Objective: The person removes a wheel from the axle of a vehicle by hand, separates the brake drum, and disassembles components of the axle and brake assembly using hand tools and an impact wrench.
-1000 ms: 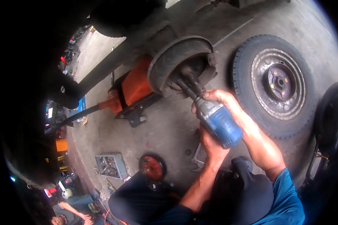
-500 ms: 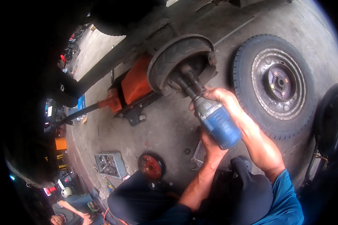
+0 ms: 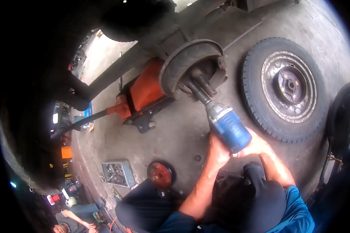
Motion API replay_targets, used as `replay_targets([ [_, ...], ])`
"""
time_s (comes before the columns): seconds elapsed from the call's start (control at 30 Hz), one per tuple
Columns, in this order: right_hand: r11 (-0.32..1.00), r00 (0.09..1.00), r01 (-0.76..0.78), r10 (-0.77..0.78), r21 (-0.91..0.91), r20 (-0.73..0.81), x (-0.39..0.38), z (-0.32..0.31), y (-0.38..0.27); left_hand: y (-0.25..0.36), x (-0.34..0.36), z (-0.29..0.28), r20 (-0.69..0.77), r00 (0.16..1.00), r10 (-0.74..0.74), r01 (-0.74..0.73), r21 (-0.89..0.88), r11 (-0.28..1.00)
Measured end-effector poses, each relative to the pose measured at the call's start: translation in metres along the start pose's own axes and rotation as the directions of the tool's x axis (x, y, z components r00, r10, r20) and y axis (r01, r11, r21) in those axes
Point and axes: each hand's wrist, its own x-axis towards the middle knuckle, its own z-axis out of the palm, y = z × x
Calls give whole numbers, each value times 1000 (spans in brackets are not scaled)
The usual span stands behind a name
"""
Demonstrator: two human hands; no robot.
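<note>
A blue impact wrench [image 3: 231, 130] with a silver nose slants up and away in front of me. Its long dark socket [image 3: 200, 94] reaches into the round brake assembly [image 3: 188, 58], beside the protruding axle spindle [image 3: 210, 88]. My left hand [image 3: 219, 150] is closed on the wrench from below, its fingers mostly hidden by the tool body. Around the rear end of the wrench, my right hand [image 3: 256, 143] is closed from the right side. Where the socket meets its fastener cannot be made out.
At right lies a tyre on its rim [image 3: 291, 87]. An orange floor jack [image 3: 147, 85] stands under the axle. A metal box of parts [image 3: 118, 173] and a red drum-like part [image 3: 160, 174] lie lower left. Another person [image 3: 79, 221] is at the lower left edge.
My right hand has moved back from the wrench's front to its rear end. The wrench's socket stays at the brake assembly. The whole view has shifted slightly.
</note>
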Motion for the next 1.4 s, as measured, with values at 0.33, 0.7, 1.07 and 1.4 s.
replay_targets([
  [0.33,893,848,138,-330,-427,-415,36,54,22,49,71,-138,-354,935,-31,-88,-314,945],
  [0.7,924,844,114,-284,-364,-455,36,55,29,21,162,-159,38,999,-28,37,-255,966],
  [1.07,821,803,162,-432,-548,-409,35,54,18,-7,174,-165,219,973,-74,201,-644,738],
  [1.4,786,807,137,-441,-602,-392,33,53,8,-5,166,-151,455,885,98,229,-610,759],
])
